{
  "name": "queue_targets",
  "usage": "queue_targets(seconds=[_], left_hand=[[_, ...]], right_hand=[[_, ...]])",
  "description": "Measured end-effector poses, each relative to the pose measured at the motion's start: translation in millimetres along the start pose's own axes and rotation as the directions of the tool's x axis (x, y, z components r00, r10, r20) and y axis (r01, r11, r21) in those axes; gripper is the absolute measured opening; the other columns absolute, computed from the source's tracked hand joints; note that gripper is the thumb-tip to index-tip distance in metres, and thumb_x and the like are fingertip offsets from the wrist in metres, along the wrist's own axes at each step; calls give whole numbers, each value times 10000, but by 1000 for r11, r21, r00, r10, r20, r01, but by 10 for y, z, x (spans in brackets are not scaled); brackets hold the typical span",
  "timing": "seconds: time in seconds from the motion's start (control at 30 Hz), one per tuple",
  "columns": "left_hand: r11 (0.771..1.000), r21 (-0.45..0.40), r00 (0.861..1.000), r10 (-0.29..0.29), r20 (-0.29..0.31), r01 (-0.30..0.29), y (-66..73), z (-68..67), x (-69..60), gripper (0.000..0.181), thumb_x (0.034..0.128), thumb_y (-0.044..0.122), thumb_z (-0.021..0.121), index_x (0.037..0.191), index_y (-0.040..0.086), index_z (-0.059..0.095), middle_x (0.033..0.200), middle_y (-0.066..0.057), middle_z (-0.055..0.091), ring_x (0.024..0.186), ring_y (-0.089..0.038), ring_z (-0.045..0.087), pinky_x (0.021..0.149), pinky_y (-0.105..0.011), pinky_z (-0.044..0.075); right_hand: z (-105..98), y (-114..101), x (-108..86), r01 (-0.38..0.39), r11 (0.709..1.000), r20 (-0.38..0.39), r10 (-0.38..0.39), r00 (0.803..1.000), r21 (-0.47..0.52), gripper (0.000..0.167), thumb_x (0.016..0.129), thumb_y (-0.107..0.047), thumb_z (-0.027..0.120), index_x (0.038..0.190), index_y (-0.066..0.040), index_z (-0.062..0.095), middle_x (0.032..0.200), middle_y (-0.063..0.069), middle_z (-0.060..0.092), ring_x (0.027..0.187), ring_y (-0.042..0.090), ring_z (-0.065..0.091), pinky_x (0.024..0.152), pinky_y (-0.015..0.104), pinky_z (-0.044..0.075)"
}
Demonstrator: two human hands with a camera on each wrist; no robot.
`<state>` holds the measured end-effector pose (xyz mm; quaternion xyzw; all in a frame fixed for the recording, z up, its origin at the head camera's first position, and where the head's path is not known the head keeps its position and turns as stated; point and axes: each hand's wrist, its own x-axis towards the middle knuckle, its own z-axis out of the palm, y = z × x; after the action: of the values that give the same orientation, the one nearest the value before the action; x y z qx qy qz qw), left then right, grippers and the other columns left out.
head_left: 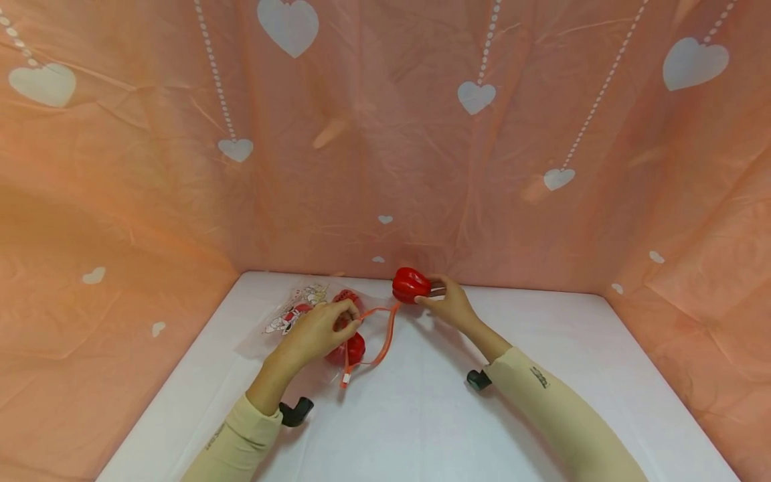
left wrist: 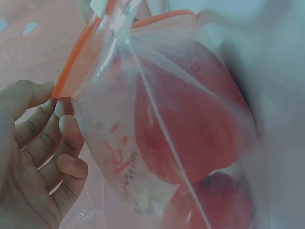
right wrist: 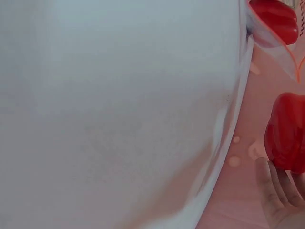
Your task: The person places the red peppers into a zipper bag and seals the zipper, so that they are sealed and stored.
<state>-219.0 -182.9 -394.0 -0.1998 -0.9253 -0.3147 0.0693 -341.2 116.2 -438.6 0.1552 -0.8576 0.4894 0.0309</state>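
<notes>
A clear zip bag with an orange rim [head_left: 388, 335] lies left of centre in the head view, its mouth spread into a loop. My left hand [head_left: 319, 329] pinches the bag's orange edge [left wrist: 76, 62] between thumb and fingers. Inside the bag, red peppers [left wrist: 186, 119] show through the film in the left wrist view. My right hand [head_left: 452, 306] holds a glossy red bell pepper [head_left: 411, 286] by its right side, beyond the bag's mouth. In the right wrist view the fingers rest against the lower end of the pepper [right wrist: 287, 133].
The white table [head_left: 434, 415] runs back to an orange curtain [head_left: 385, 167] with white hearts, which also hangs at both sides. Dark curved pieces [head_left: 296, 412] stick out at both wrists, beside the cuffs.
</notes>
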Motion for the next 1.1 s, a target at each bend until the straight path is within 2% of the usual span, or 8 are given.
queue_targets(seconds=[0.23, 0.43, 0.6, 0.93, 1.1], left_hand=[[1000, 7, 1000, 10, -3, -9, -14, 10, 2, 86, 1002, 209, 771, 1053, 162, 719, 863, 95, 712, 785, -91, 608, 712, -280, 542], [1000, 3, 1000, 19, -5, -19, -20, 12, 1, 80, 1005, 203, 765, 1052, 156, 721, 864, 93, 712, 783, -91, 602, 702, -289, 538], [1000, 8, 1000, 15, -3, -15, -17, 11, 5, 83, 1003, 205, 768, 1053, 156, 722, 860, 93, 711, 790, -88, 612, 708, -284, 546], [1000, 20, 1000, 4, -2, -4, -3, 18, 8, 101, 992, 203, 779, 1059, 148, 727, 862, 89, 712, 789, -98, 614, 701, -278, 549], [1000, 26, 1000, -1, -2, 1, -1, 20, 11, 107, 987, 193, 784, 1062, 142, 727, 860, 73, 713, 777, -104, 614, 690, -277, 555]], right_hand=[[-30, -68, -138, 8, 1000, -24, -7, 1000, 24, 613, 939, -171, 844, 1442, 29, 557, 1333, 241, 676, 1201, 414, 683, 1023, 535, 571], [-57, -90, -281, 15, 999, -41, -13, 999, 42, 588, 930, -160, 852, 1416, 11, 568, 1327, 238, 674, 1170, 412, 695, 976, 516, 598], [-102, -105, -410, 33, 997, -28, -32, 999, 64, 591, 929, -158, 855, 1420, -12, 561, 1328, 220, 661, 1150, 399, 692, 950, 485, 612], [-141, -125, -632, 13, 995, 3, -13, 1000, 102, 599, 920, -169, 867, 1410, -24, 554, 1336, 200, 665, 1139, 359, 697, 955, 457, 612], [-131, -143, -727, -3, 992, 21, 0, 1000, 127, 598, 914, -124, 865, 1407, -7, 549, 1320, 221, 669, 1122, 383, 708, 937, 430, 621]])
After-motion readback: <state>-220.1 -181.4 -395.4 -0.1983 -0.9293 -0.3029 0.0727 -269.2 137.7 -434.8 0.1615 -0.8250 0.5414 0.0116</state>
